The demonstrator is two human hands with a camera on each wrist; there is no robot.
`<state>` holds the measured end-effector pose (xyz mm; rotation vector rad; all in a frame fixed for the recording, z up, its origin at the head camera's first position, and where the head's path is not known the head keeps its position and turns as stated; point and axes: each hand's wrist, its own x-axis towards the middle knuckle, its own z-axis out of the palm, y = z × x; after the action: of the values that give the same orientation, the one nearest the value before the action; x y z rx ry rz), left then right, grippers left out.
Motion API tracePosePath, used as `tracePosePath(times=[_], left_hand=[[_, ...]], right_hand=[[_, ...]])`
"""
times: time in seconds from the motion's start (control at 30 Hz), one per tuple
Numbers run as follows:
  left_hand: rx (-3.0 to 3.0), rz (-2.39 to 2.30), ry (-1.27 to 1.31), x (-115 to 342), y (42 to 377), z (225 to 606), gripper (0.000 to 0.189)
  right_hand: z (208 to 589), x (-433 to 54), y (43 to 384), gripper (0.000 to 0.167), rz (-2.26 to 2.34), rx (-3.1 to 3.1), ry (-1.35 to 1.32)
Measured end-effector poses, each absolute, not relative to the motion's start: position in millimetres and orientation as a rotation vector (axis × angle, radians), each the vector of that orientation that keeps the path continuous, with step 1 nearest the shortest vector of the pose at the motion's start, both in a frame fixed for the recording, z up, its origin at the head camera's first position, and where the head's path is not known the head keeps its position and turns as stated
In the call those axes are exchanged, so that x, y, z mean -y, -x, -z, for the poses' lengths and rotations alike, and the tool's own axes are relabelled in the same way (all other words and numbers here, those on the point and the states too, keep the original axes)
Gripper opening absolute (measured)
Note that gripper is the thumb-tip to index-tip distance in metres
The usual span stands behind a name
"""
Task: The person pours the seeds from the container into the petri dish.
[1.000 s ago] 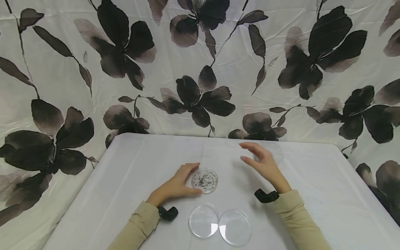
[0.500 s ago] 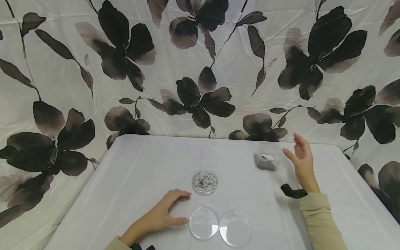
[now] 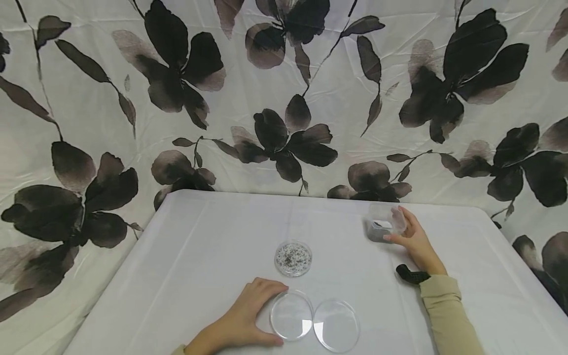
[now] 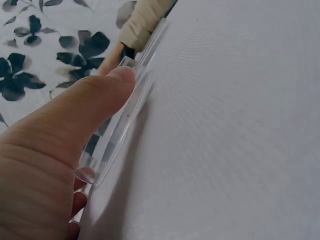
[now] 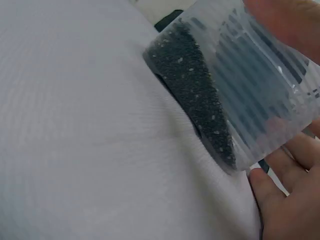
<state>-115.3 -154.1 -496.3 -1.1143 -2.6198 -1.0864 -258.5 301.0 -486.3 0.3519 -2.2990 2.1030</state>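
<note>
My left hand [image 3: 250, 313] grips a clear round petri dish [image 3: 290, 315] near the front, thumb and fingers on opposite sides of its rim. In the left wrist view, the thumb [image 4: 105, 92] presses on the dish's edge close over the table. At the back right, my right hand [image 3: 414, 239] holds a clear plastic tub [image 3: 380, 228] between thumb and fingers. Dark grains [image 5: 190, 90] with pale specks fill the bottom of that tub in the right wrist view. Its ribbed wall [image 5: 260, 70] is see-through.
A second clear dish [image 3: 336, 326] lies right beside the first one. Farther back, a dish with dark specks [image 3: 293, 258] sits mid-table. The white-covered table [image 3: 199, 246] ends at a floral cloth backdrop [image 3: 284, 143].
The left hand has left the speckled dish, come forward and taken hold of the left clear dish. The right hand went right and back, then closed on the tub.
</note>
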Motion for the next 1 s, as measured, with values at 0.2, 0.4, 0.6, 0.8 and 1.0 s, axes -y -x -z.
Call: tracePosePath(times=[0.2,0.4,0.6,0.8,1.0], left_hand=[[2.589,1.053,1.123,154,113,497,0.087],[2.610,1.038,1.111,154,111,500,0.088],[2.595,1.025,1.133,152,112,499,0.087],[2.629,1.030,1.111,153,113,498,0.086],[2.624,1.028,1.103,155,114,496,0.085]], right_hand=[[486,-295,255,0.099,-1.927,2.380,-0.316],[486,-297,254,0.092,-1.863,2.406,-0.274],[474,-300,248,0.096,-1.749,2.527,-0.207],[460,-294,244,0.099,-1.737,2.554,-0.237],[441,-282,236,0.098,-1.741,2.531,-0.318]])
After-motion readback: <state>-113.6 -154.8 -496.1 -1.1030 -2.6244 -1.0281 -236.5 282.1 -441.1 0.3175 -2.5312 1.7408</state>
